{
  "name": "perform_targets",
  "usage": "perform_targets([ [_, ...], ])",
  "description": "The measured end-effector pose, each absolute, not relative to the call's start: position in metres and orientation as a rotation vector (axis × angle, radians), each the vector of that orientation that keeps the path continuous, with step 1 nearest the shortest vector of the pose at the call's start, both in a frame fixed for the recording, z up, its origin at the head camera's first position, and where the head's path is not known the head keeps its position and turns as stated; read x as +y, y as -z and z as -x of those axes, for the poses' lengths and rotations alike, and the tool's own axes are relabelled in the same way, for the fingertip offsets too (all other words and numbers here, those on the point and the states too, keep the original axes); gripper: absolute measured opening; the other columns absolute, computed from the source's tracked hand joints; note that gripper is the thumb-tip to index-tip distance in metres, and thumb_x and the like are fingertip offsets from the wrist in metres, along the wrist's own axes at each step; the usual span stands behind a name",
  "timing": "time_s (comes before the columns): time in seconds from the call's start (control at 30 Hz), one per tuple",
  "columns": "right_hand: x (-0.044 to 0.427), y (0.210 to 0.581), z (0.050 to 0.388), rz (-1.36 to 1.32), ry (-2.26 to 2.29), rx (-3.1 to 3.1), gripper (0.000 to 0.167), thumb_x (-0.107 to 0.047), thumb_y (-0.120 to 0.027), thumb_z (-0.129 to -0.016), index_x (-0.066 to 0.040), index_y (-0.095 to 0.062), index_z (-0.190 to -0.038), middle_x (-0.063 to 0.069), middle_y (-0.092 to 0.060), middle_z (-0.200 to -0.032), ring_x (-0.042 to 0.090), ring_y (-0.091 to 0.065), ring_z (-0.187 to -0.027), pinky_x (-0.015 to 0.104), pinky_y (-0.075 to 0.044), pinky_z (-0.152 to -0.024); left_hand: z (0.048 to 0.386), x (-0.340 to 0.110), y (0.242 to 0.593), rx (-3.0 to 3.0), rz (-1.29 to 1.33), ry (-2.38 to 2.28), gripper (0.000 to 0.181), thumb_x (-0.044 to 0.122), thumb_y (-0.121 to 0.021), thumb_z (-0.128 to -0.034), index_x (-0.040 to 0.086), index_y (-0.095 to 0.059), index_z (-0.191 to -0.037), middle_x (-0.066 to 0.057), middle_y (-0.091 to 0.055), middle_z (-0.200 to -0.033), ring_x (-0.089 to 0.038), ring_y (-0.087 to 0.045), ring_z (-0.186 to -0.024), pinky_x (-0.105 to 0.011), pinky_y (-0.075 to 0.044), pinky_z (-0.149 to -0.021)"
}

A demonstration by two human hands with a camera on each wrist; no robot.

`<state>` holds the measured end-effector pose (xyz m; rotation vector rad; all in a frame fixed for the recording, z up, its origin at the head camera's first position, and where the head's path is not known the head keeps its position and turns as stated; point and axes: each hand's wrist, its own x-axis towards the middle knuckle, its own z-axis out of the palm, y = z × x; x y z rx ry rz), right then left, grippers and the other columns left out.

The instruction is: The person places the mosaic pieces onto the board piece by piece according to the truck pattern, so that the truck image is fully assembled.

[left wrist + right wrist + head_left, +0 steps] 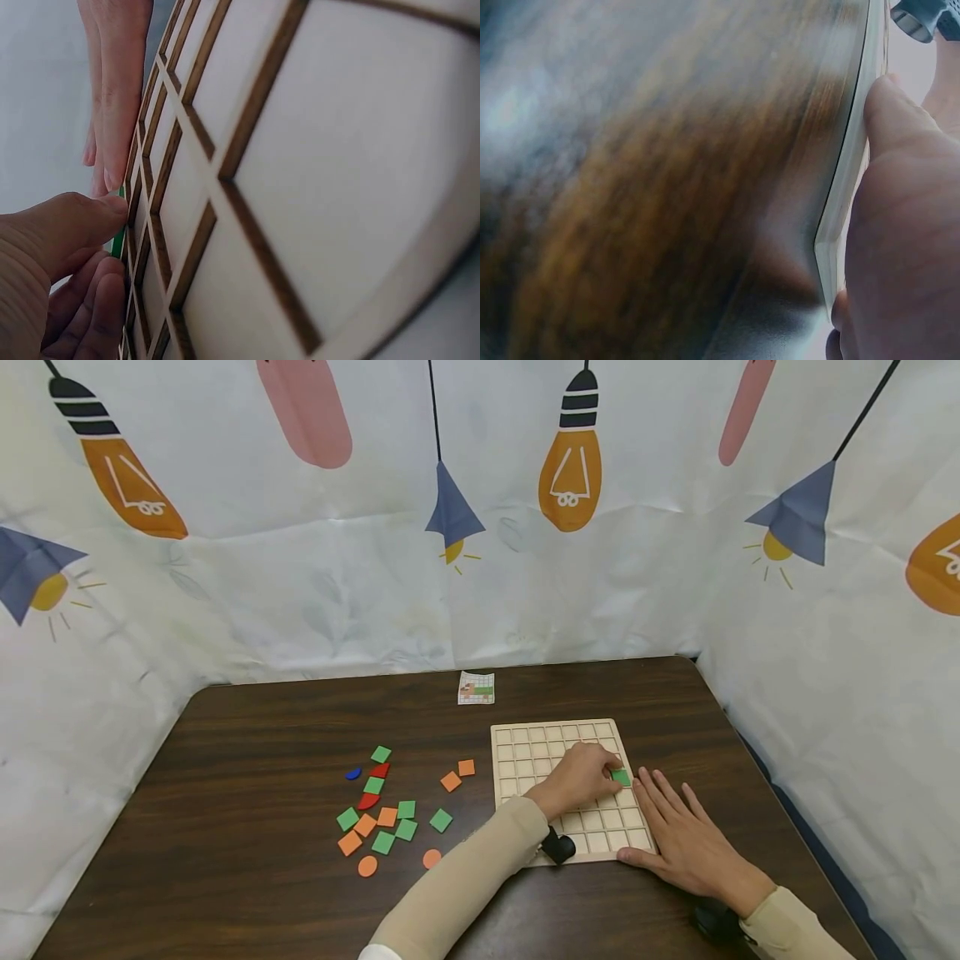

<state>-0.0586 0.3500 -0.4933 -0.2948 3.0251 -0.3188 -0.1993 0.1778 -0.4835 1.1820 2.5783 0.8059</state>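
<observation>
From well above, the head view faces forward and down over the dark brown wood-grain table [262,827] to the white lamp-printed cloth [360,593]. The left wrist view looks low and close across the pale wooden grid board [352,135]; both share the flat green tile [621,777]. The right wrist view closely faces table and board edge.

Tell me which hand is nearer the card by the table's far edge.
Left. The left hand pinches a green square over the board, in front of the card and to its right; the right hand rests at the board's right edge, farther from the card.
</observation>
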Motion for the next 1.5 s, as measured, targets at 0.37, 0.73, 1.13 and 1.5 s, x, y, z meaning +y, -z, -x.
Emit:
perform_targets([
  [0.37,0.343,0.491,0.062,0.319,0.329,3.01,0.103,-0.072,-0.057,-0.092,-0.006,-0.025,-0.165,0.017,-0.019,-0.174,0.042,-0.02,-0.16,0.062,-0.01,-0.128,0.198,0.166,0.485,2.591,-1.165,-0.841,0.032,0.021,-0.076,-0.0915,0.012,-0.078,-0.122,0.002,-0.078,-0.095,0.003,-0.059,-0.074,-0.008,-0.045,-0.068],
  [0.73,0.341,0.49,0.062,0.326,0.34,2.994,0.102,-0.071,-0.057,-0.093,-0.006,-0.024,-0.165,0.018,-0.017,-0.174,0.042,-0.018,-0.161,0.061,-0.005,-0.129,0.2,0.152,0.487,2.556,-1.213,-0.857,0.033,0.02,-0.074,-0.0926,0.012,-0.076,-0.124,0.002,-0.078,-0.109,0.0,-0.067,-0.09,-0.008,-0.049,-0.078],
  [1.13,0.342,0.487,0.064,0.329,0.372,2.973,0.103,-0.068,-0.058,-0.094,-0.007,-0.018,-0.166,0.021,-0.015,-0.174,0.044,-0.016,-0.161,0.064,-0.001,-0.129,0.201,0.123,0.474,2.538,-1.242,-0.856,0.034,0.024,-0.071,-0.0969,0.012,-0.074,-0.129,-0.001,-0.077,-0.116,-0.005,-0.069,-0.098,-0.011,-0.051,-0.083],
  [1.5,0.345,0.489,0.066,0.292,0.368,2.949,0.107,-0.071,-0.059,-0.092,-0.008,-0.016,-0.167,0.02,-0.013,-0.174,0.044,-0.014,-0.161,0.068,-0.005,-0.125,0.201,0.084,0.466,2.544,-1.28,-0.843,0.034,0.026,-0.069,-0.0995,0.011,-0.073,-0.13,-0.002,-0.076,-0.12,-0.009,-0.071,-0.102,-0.012,-0.053,-0.086],
])
